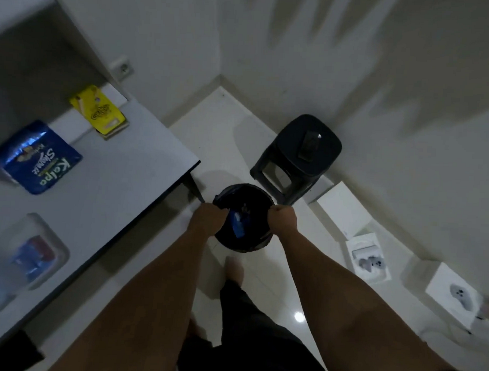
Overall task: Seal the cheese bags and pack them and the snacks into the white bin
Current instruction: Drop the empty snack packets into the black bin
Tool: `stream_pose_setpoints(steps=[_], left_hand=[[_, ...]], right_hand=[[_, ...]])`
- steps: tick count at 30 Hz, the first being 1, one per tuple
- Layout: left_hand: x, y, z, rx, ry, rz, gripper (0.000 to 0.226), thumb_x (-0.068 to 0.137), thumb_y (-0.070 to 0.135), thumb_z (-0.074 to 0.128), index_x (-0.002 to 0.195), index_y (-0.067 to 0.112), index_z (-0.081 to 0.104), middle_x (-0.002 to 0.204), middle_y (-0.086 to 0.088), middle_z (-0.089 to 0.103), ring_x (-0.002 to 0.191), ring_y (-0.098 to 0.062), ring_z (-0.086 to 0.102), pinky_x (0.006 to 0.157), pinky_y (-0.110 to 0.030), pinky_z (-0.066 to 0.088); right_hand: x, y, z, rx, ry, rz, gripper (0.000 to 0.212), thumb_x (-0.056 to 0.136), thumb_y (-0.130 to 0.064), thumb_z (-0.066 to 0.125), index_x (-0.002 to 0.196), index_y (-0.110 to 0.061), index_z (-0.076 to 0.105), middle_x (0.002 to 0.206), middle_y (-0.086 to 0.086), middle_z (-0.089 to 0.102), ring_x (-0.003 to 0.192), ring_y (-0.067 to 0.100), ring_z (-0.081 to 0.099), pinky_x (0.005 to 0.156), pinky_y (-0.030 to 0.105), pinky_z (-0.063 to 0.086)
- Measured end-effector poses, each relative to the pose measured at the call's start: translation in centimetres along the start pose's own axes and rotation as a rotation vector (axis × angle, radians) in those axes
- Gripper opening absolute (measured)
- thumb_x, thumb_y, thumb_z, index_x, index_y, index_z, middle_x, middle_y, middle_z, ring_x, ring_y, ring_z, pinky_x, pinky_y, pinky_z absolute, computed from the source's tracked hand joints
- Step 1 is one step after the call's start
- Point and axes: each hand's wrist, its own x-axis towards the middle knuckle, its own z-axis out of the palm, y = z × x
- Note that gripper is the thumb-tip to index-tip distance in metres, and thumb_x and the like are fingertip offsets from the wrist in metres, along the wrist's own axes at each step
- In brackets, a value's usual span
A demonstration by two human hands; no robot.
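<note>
Both arms reach straight down and forward, nearly parallel, toward a round black-lined trash can (243, 217) on the floor. The left hand (208, 218) is closed in a fist on the liner's edge at the can's 9 o'clock; the right hand (283, 217) is fisted on the liner at 3 o'clock. A blue wrapper (237, 224) lies inside the can. On the counter (112, 174), at 9 to 10 o'clock from the hands, lie a blue snack bag (40, 159) and, farther back, a yellow snack pack (100, 113). A clear container with blue and red contents (28, 256) sits blurred at the counter's near left. A dark stool (297, 156) stands at 1 o'clock from the can.
</note>
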Motion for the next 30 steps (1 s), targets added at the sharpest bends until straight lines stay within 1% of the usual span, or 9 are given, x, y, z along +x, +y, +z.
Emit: stream_pose_setpoints(steps=[3, 6, 10, 13, 17, 19, 24, 28, 30], left_hand=[[-2.0, 0.8, -2.4, -0.119, 0.142, -0.057, 0.028, 0.097, 0.03, 0.059, 0.072, 0.021, 0.053, 0.076, 0.001, 0.057, 0.076, -0.019, 0.057, 0.084, -0.036, 0.054], [-3.7, 1.8, -6.0, -0.077, 0.205, -0.002, 0.031, 0.097, 0.03, 0.061, 0.068, 0.026, 0.051, 0.082, -0.002, 0.061, 0.084, -0.023, 0.061, 0.087, -0.04, 0.058], [-4.8, 0.4, -11.1, -0.125, 0.33, 0.004, 0.033, 0.093, 0.03, 0.064, 0.08, 0.001, 0.069, 0.086, -0.015, 0.07, 0.084, -0.028, 0.066, 0.073, -0.032, 0.049], [-5.0, -1.3, -14.4, -0.217, 0.394, -0.024, 0.036, 0.094, 0.034, 0.063, 0.079, 0.001, 0.066, 0.091, -0.019, 0.069, 0.089, -0.032, 0.066, 0.073, -0.028, 0.041], [-4.7, -3.4, -18.5, -0.338, 0.495, -0.073, 0.039, 0.09, 0.035, 0.065, 0.063, 0.008, 0.059, 0.073, -0.01, 0.062, 0.095, -0.036, 0.069, 0.074, -0.029, 0.043], [-4.6, -4.0, -20.5, -0.376, 0.534, -0.074, 0.036, 0.09, 0.033, 0.064, 0.067, 0.007, 0.062, 0.078, -0.009, 0.065, 0.094, -0.034, 0.069, 0.075, -0.029, 0.043], [-2.8, -6.1, -25.4, -0.345, 0.639, -0.079, 0.037, 0.096, 0.026, 0.054, 0.065, 0.006, 0.056, 0.074, -0.009, 0.057, 0.098, -0.035, 0.064, 0.077, -0.03, 0.038], [-0.8, -7.2, -29.1, -0.412, 0.752, -0.11, 0.027, 0.098, 0.024, 0.055, 0.108, 0.003, 0.069, 0.11, -0.017, 0.069, 0.113, -0.038, 0.062, 0.084, -0.032, 0.042], [0.6, -8.1, -31.0, -0.432, 0.769, -0.157, 0.028, 0.094, 0.023, 0.059, 0.114, 0.005, 0.069, 0.115, -0.018, 0.07, 0.11, -0.039, 0.065, 0.087, -0.035, 0.05]], right_hand=[[0.1, -2.0, -0.1, -0.052, -0.05, -0.05, 0.027, 0.097, -0.008, 0.049, 0.104, 0.006, 0.072, 0.101, 0.018, 0.068, 0.09, 0.027, 0.06, 0.075, 0.026, 0.04], [-0.2, -5.2, 0.3, -0.068, -0.089, -0.084, 0.033, 0.101, -0.017, 0.047, 0.114, 0.002, 0.07, 0.111, 0.02, 0.069, 0.087, 0.023, 0.054, 0.075, 0.025, 0.039], [0.1, -10.0, 2.1, -0.121, -0.12, -0.238, 0.026, 0.097, -0.006, 0.053, 0.089, 0.012, 0.071, 0.089, 0.024, 0.068, 0.084, 0.03, 0.061, 0.071, 0.027, 0.038], [-0.2, -13.6, 3.8, -0.133, -0.133, -0.312, 0.023, 0.093, -0.006, 0.057, 0.072, 0.001, 0.063, 0.076, 0.015, 0.062, 0.077, 0.025, 0.057, 0.072, 0.03, 0.043], [-1.1, -18.2, 5.9, -0.143, -0.141, -0.41, 0.03, 0.096, -0.012, 0.06, 0.098, 0.016, 0.069, 0.102, 0.03, 0.072, 0.098, 0.042, 0.068, 0.085, 0.041, 0.055], [-1.4, -20.3, 7.1, -0.15, -0.141, -0.461, 0.03, 0.096, -0.011, 0.06, 0.102, 0.016, 0.069, 0.108, 0.031, 0.071, 0.102, 0.043, 0.067, 0.086, 0.043, 0.055], [-1.9, -25.7, 11.0, -0.174, -0.193, -0.547, 0.029, 0.097, -0.016, 0.062, 0.116, 0.002, 0.074, 0.122, 0.018, 0.073, 0.114, 0.034, 0.066, 0.087, 0.026, 0.045], [-1.7, -30.7, 14.7, -0.211, -0.179, -0.584, 0.03, 0.094, -0.019, 0.064, 0.116, -0.003, 0.076, 0.123, 0.014, 0.074, 0.118, 0.032, 0.065, 0.097, 0.029, 0.047], [-1.2, -33.2, 16.8, -0.239, -0.178, -0.59, 0.031, 0.093, -0.02, 0.065, 0.117, -0.005, 0.076, 0.124, 0.013, 0.073, 0.121, 0.03, 0.065, 0.101, 0.029, 0.046]])
